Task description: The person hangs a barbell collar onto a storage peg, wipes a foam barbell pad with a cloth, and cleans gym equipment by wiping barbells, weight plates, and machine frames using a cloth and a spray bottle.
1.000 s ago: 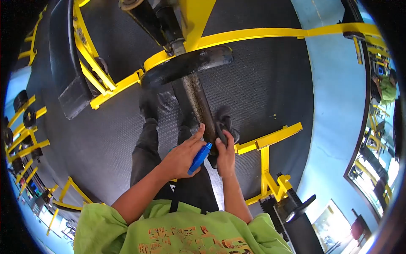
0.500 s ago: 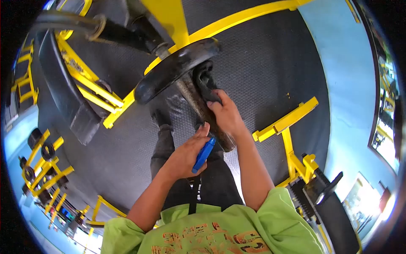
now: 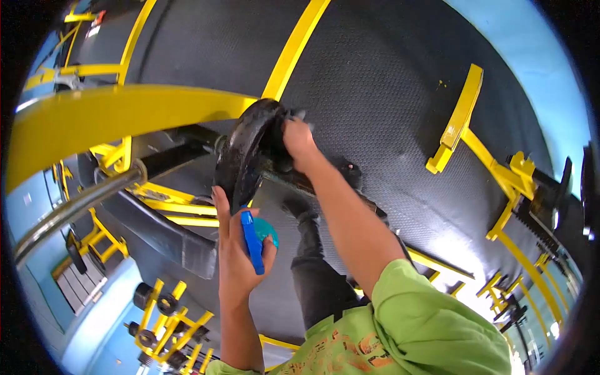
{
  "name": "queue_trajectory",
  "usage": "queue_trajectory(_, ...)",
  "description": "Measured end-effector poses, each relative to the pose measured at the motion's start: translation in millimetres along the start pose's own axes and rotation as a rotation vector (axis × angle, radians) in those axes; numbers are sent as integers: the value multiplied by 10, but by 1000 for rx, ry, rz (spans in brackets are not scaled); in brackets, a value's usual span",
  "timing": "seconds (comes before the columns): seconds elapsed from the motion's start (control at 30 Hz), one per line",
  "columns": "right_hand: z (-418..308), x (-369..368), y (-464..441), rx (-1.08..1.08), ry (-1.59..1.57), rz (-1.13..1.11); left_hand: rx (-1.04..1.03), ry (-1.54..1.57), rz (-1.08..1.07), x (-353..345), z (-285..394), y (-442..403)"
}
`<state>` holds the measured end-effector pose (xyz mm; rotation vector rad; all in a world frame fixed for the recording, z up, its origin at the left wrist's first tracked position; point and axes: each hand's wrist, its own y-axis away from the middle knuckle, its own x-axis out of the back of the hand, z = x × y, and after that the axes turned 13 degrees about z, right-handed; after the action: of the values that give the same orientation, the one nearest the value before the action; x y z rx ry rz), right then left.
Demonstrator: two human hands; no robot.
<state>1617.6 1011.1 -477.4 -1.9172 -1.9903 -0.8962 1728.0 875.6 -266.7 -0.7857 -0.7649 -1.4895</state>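
Observation:
A black weight plate [image 3: 241, 153] sits on the worn metal sleeve [image 3: 284, 179] of a yellow-framed machine. My right hand [image 3: 300, 142] is closed on a dark cloth [image 3: 275, 140] and presses it to the plate's near face, close to the upper rim. Below the plate, my left hand [image 3: 236, 259] grips a spray bottle [image 3: 252, 242] with a blue head and a teal body, most of it covered by my palm. The extended fingers of that hand reach the plate's lower edge; whether they touch it I cannot tell.
A wide yellow beam [image 3: 137, 109] runs left from the plate, above a steel bar [image 3: 75, 212]. A black padded bench [image 3: 169, 231] lies below it. Another yellow frame [image 3: 465, 112] stands right on the black rubber floor [image 3: 381, 94]. A weight rack [image 3: 165, 322] is at lower left.
My right hand and the cloth have moved from beside the sleeve up to the plate's face. My left hand has brought the spray bottle under the plate. The view has turned and shifted.

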Motion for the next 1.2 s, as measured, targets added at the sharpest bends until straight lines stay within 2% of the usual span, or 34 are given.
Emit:
queue_trajectory(0.03,-82,133,-40,-14,-15,31,-40,-19,-22,2,-36,-1)
queue_trajectory(0.1,-319,526,-91,-906,-684,-215,-140,-109,-95,14,-168,17)
queue_trajectory(0.13,53,187,-311,-916,-703,-197,-161,-110,-112,37,-100,10)
queue_trajectory(0.2,578,-618,-417,-602,-355,-183,188,-11,-214,91,66,-15)
queue_trajectory(0.23,315,6,-173,-609,-371,-178,125,64,-178,65,-66,49)
queue_trajectory(0.27,-209,567,124,-586,-581,284,119,51,-187,114,-62,34)
queue_trajectory(0.33,-432,538,647,-285,-600,538,186,171,-255,204,-42,-10)
queue_trajectory(0.4,-712,479,1222,39,-584,504,239,222,-287,296,-74,-62)
queue_trajectory(0.47,-907,139,1575,87,-807,331,248,240,-350,381,-56,-160)
queue_trajectory(0.5,-904,-50,1654,81,-809,346,297,179,-395,421,-69,-182)
queue_trajectory(0.53,-865,-275,1715,-78,-874,192,286,173,-408,453,-114,-192)
queue_trajectory(0.57,-821,-511,1747,-237,-938,39,176,122,-454,485,-172,-208)
queue_trajectory(0.6,-801,-748,1771,-251,-955,62,63,68,-506,514,-228,-229)
queue_trajectory(0.63,-789,-990,1804,-343,-1009,225,235,150,-491,548,-155,-227)
queue_trajectory(0.67,-756,-1225,1850,-436,-1055,379,234,135,-508,569,-199,-223)
queue_trajectory(0.73,-515,-1651,1699,-417,-776,460,192,154,-564,584,-287,-250)
queue_trajectory(0.8,-152,-1888,1240,-383,-866,461,124,99,-584,573,-317,-259)
queue_trajectory(0.87,93,-1741,952,-99,-146,491,4,8,-601,571,-323,-232)
queue_trajectory(0.9,72,-1826,954,-115,-153,498,29,20,-577,557,-327,-224)
queue_trajectory(0.97,85,-1981,889,70,-121,1002,35,19,-583,561,-363,-213)
queue_trajectory(1.0,120,-2007,876,70,-115,1010,48,26,-582,571,-367,-209)
queue_trajectory(1.13,208,-2036,835,-14,-543,880,28,67,-627,588,-329,-288)
queue_trajectory(1.2,247,-2066,828,-63,-768,783,81,63,-633,618,-326,-262)
